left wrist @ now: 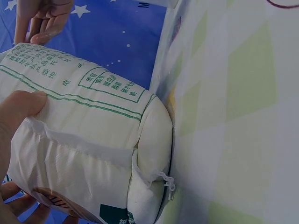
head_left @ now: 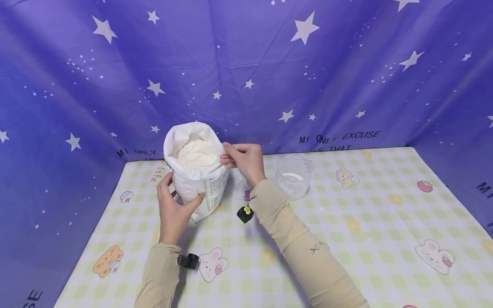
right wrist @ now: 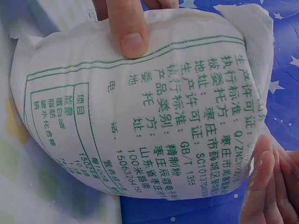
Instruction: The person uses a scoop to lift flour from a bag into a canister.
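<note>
Behind the grip of the left hand (head_left: 174, 214) and the right hand (head_left: 246, 162) hangs a large blue-violet cloth curtain (head_left: 215, 55) with white stars, dots and some dark letters. Below the grip, and spreading to both sides, is a tablecloth (head_left: 346, 256) of pale green and white checks, printed with small animals, flowers and fruits. Nearer to the viewer than the grip are two beige fabric sleeves (head_left: 308, 252), one on each forearm.

Between the two hands, a white woven bag (head_left: 190, 184) with green printed text stands on the cloth, its mouth open to the top. The left hand is clamped on its side: the thumb presses the printed face, while the other fingers go round the opposite side. The right hand has its thumb and fingers together, pinching the rim at the bag's right edge.

To the right of the right hand, well apart from the bag, stands a clear round plastic container (head_left: 295, 189) with a little white stuff inside. Just left of the right hand's pinch, fine off-white powder (head_left: 197, 155) shows in the bag.
</note>
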{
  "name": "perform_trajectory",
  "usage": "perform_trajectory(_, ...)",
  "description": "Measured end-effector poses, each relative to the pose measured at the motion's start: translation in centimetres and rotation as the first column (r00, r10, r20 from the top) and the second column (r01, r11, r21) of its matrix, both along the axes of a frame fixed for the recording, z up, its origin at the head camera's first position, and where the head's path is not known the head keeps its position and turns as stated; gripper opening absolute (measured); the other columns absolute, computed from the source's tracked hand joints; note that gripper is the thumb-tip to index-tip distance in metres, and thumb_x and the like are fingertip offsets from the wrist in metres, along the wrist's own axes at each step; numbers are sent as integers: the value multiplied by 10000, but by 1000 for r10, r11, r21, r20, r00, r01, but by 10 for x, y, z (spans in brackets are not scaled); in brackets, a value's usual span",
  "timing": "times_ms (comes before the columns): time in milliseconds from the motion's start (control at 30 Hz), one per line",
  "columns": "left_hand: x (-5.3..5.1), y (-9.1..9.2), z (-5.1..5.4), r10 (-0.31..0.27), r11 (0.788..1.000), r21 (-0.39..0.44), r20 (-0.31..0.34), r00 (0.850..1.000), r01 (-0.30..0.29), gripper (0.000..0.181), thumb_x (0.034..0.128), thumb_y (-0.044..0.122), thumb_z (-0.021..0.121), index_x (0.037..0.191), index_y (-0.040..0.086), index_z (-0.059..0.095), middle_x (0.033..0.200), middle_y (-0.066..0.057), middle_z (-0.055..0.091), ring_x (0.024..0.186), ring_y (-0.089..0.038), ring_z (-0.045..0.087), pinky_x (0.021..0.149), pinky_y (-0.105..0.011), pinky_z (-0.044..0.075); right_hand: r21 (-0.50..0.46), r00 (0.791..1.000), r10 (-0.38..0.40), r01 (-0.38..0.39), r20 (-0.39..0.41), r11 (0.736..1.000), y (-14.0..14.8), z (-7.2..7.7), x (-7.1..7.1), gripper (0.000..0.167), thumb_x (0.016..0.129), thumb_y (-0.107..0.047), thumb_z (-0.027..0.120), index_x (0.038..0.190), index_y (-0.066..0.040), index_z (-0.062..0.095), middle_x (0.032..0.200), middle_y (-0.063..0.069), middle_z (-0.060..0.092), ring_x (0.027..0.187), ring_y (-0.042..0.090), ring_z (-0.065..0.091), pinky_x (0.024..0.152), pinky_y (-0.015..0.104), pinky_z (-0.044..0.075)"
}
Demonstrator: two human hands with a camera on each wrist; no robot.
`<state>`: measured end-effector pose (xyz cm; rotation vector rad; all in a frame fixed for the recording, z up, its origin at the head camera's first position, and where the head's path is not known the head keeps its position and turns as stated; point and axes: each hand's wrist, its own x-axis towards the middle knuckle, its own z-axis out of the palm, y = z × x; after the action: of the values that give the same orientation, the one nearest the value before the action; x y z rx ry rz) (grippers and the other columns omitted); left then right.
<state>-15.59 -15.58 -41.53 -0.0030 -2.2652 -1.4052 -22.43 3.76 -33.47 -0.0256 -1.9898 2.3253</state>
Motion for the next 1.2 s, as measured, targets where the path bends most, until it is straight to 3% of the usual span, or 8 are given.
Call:
perform_trajectory(933,0,1,0,6,1000,5,-11,1000,-6,942,721,168,884,1474,69,326,1456,-140,372,1354,-229,346,1048,-413,406,64,1000,18,-17,-16,998,-15,2,-1,254,903,-167,732,898,86,752,701,134,734,551,91,678,504,180,497)
perform_trajectory(1200,0,0,0,6,1000,-3,-14,1000,-6,947,717,167,888,1472,62,327,1452,-144,376,1352,-233,352,1041,-414,411,25,1000,20,-20,2,999,-15,-2,-2,250,914,-172,723,903,76,754,741,148,742,588,98,688,522,185,514)
